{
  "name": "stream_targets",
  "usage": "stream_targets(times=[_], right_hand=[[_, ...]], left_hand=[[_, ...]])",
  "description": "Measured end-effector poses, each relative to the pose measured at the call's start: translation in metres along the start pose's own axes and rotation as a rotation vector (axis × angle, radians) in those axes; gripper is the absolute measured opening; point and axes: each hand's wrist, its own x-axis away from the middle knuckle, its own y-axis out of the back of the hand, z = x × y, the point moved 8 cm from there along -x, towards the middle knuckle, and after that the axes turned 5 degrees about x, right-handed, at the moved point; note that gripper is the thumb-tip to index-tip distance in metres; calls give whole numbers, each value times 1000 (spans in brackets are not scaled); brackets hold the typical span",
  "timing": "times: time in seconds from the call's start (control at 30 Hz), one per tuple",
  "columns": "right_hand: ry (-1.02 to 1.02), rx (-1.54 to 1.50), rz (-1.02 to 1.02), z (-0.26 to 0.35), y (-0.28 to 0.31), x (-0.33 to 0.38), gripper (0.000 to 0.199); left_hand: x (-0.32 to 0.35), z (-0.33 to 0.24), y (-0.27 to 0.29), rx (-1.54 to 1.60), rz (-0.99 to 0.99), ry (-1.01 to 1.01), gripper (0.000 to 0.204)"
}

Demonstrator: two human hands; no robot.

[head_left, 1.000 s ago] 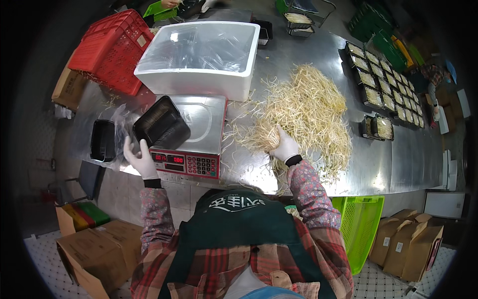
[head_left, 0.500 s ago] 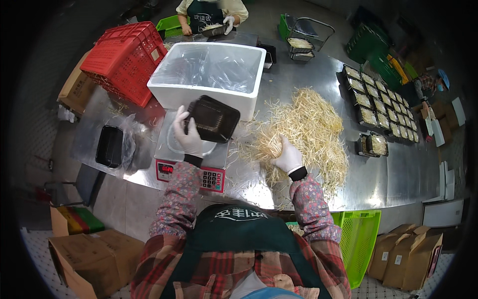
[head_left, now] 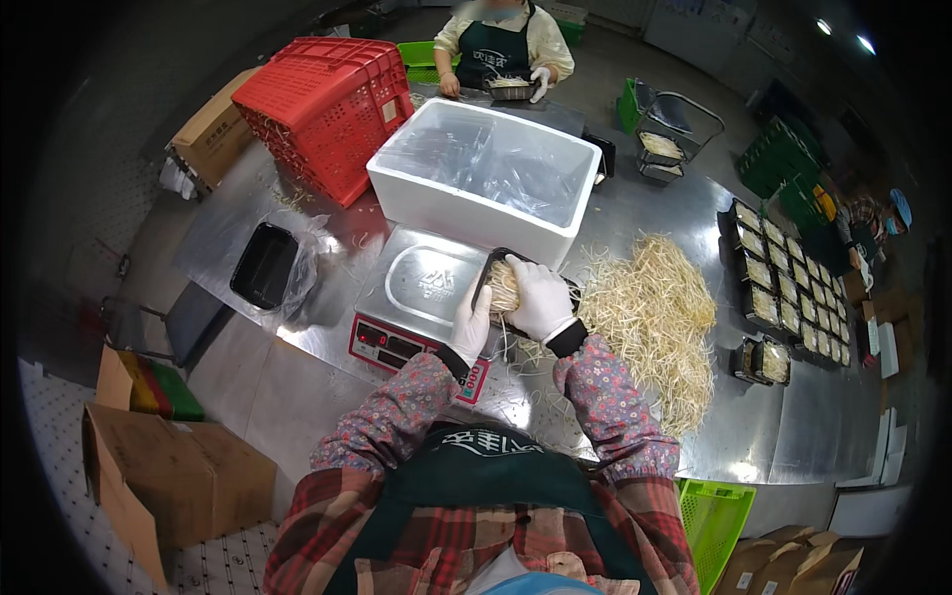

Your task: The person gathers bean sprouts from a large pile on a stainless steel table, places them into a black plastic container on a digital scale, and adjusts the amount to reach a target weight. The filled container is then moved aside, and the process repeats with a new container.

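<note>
Just right of centre frame, the gloved left hand (head_left: 472, 325) grips the near left edge of a black tray (head_left: 502, 288), fingers wrapped round it; the gloved right hand (head_left: 540, 297) lies over the tray's top, fingers closed down on a wad of pale sprouts (head_left: 504, 292) inside it; the tray is tilted, held just above the right edge of the scale (head_left: 421, 297), whose red front faces the lower edge; right of the hands a loose heap of sprouts (head_left: 654, 317) spreads over the steel table (head_left: 635, 213); above the scale, touching its far side, a white foam box (head_left: 484, 178) lined with clear film; upper left, a red crate (head_left: 322, 104); left of the scale, an empty black tray (head_left: 264, 264); far right, rows of filled trays (head_left: 783, 283); top centre, another person (head_left: 501, 50) in gloves at the table's far side.
</note>
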Motion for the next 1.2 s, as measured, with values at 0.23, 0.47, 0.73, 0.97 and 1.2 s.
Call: stream_targets(times=[0.23, 0.47, 0.73, 0.97, 1.2], right_hand=[[218, -78, 146, 46, -88, -24, 80], [205, -490, 349, 20, -101, -34, 107], [-6, -353, 153, -85, 4, 2, 93], [41, -61, 265, -44, -18, 1, 129], [-98, -218, 313, -59, -53, 3, 24]], left_hand=[[1, -34, 57, -1148, 111, -360, 67], [-6, -23, 55, -1310, 340, -121, 61], [-14, -97, 124, -681, 202, -151, 72], [-8, -100, 62, -1131, 459, -344, 91], [-18, -26, 23, -1223, 480, -314, 73]])
